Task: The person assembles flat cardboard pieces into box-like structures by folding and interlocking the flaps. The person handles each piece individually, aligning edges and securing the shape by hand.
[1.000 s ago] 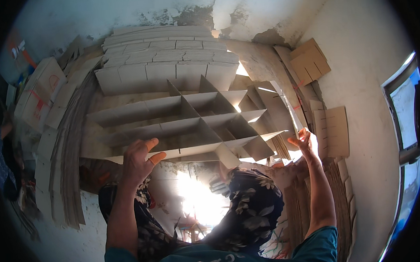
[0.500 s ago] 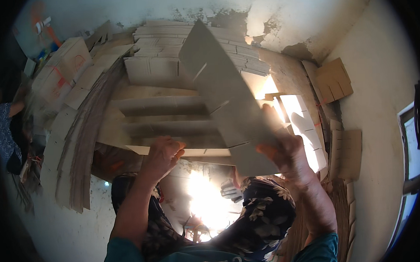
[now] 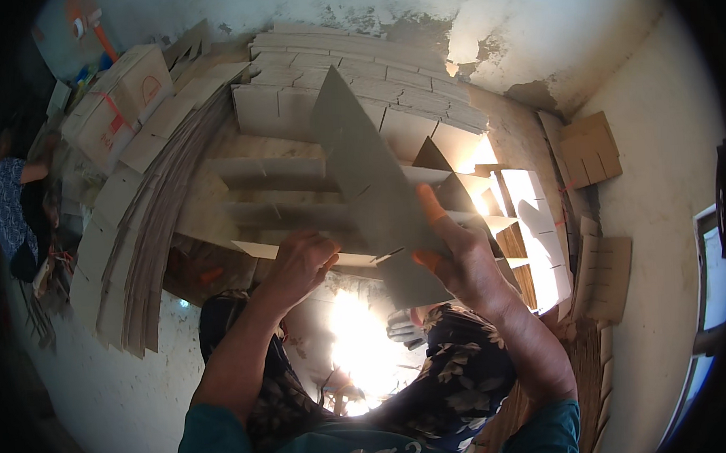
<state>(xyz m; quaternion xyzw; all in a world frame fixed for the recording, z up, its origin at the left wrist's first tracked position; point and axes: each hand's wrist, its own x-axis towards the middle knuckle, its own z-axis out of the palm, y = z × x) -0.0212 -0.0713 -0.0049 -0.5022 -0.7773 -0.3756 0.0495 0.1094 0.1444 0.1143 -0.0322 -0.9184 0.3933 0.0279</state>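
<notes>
A long slotted cardboard divider (image 3: 361, 178) is tilted across the middle, its lower end over the nearest strip. My right hand (image 3: 470, 262) grips it by its right edge, with orange covers on thumb and forefinger. My left hand (image 3: 300, 266) is closed on the near cardboard strip (image 3: 255, 248), fingertips pinching its upper edge. Beyond that strip, other long strips (image 3: 276, 174) stand on edge in parallel rows. To the right, another crosswise divider (image 3: 458, 186) stands among the rows, partly hidden by my right hand.
A tall stack of cardboard sheets (image 3: 138, 261) rises on the left, with a carton (image 3: 119, 107) behind it. Slotted strips are piled (image 3: 348, 65) along the back wall. At right lie sunlit cardboard pieces (image 3: 533, 227) and brown slotted sheets (image 3: 590, 148). Another person (image 3: 14, 209) is at far left.
My right hand has moved left with the divider, which now sits more over the middle of the rows. The crosswise divider at right has come into view. My left hand stays on the near strip.
</notes>
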